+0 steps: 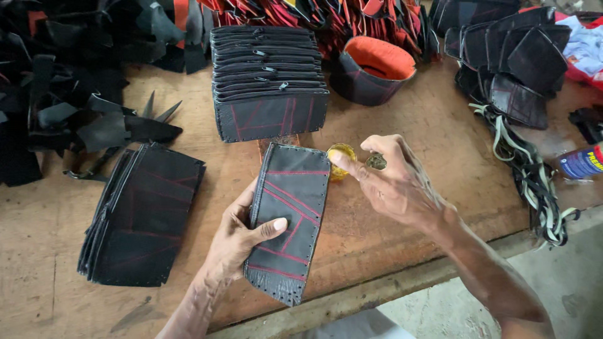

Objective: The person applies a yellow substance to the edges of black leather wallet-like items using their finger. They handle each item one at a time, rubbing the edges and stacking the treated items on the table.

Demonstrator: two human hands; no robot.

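Worn wooden bench [402, 119] (concrete floor [553, 276] below); left hand [235, 238] grips black panel [289, 220], right hand [392, 179] pinches small dark piece [376, 162].

Your left hand [242, 235] and right hand [396, 182] are both bare: no gloves, rings or watch. Your forearms show uncovered up to the frame's edge, with no sleeve in view. Fingernails are short, and the left thumbnail looks pale.

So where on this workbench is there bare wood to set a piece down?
Bare wood shows right of the right hand, up to the cord bundle, and along the near left edge of the table beside the flat stack. The back edge is crowded with the tall stack and scrap heaps.
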